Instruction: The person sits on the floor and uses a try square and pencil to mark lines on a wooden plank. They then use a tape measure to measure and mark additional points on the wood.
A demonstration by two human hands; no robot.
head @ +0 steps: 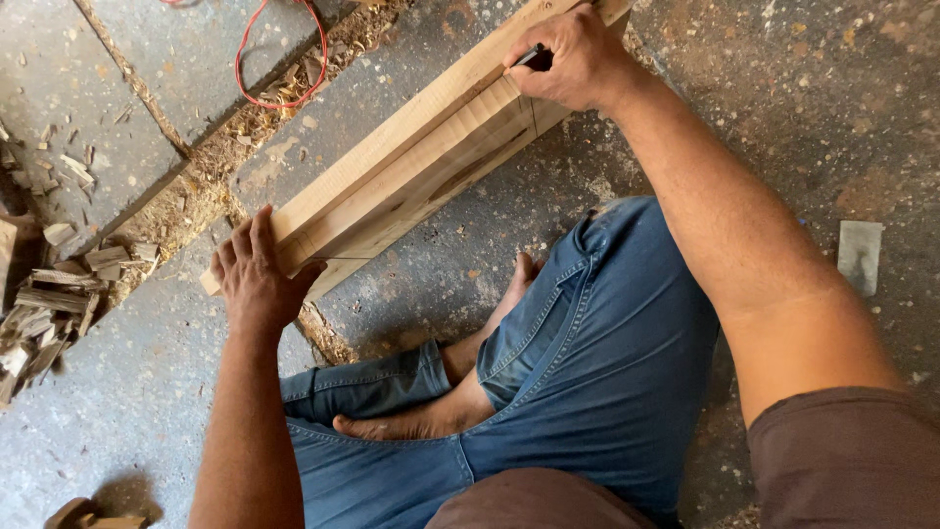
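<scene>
A long pale wooden plank (411, 162) lies slanted across the concrete floor, from lower left to upper right. My left hand (257, 274) presses flat on its near left end, fingers spread. My right hand (573, 59) rests on the plank's far end, closed around a dark marking pen or pencil (534, 59) whose tip touches the wood's top edge. I sit cross-legged in blue jeans (587, 362), barefoot, just in front of the plank.
Wood offcuts and chips (49, 294) are piled at the left. Sawdust fills a floor joint (186, 196). A red wire loop (279, 59) lies beyond the plank. A small flat grey piece (860, 255) lies at the right.
</scene>
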